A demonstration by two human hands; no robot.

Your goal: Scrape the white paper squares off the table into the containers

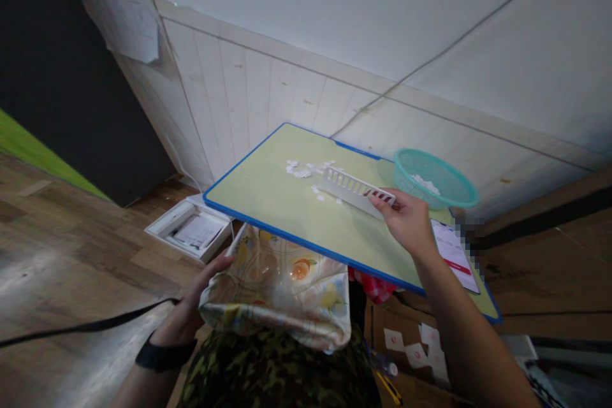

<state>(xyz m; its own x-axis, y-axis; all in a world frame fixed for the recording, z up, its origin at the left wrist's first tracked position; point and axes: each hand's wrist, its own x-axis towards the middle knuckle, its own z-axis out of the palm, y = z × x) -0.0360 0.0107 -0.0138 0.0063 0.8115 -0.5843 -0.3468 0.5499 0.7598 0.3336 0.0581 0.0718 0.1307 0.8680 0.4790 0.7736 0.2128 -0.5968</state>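
My right hand [408, 220] is closed on one end of a long white slotted plastic piece [351, 185], held tilted over the yellow-green tabletop [268, 194]. Beyond its far end lie small white paper-like pieces [301, 172], with a few more just below it. Low in front of me, my left hand [203, 290] grips the left rim of an open basket [277, 312] lined with fruit-print cloth. This basket sits over my lap, partly under the blue table edge, and its inside looks hazy.
A turquoise plastic basket [437, 182] with white pieces inside stands at the table's back right, near a phone [456, 255]. An open white box [189, 229] is on the floor at left. White cards [415, 354] and a yellow cutter [389, 389] lie lower right.
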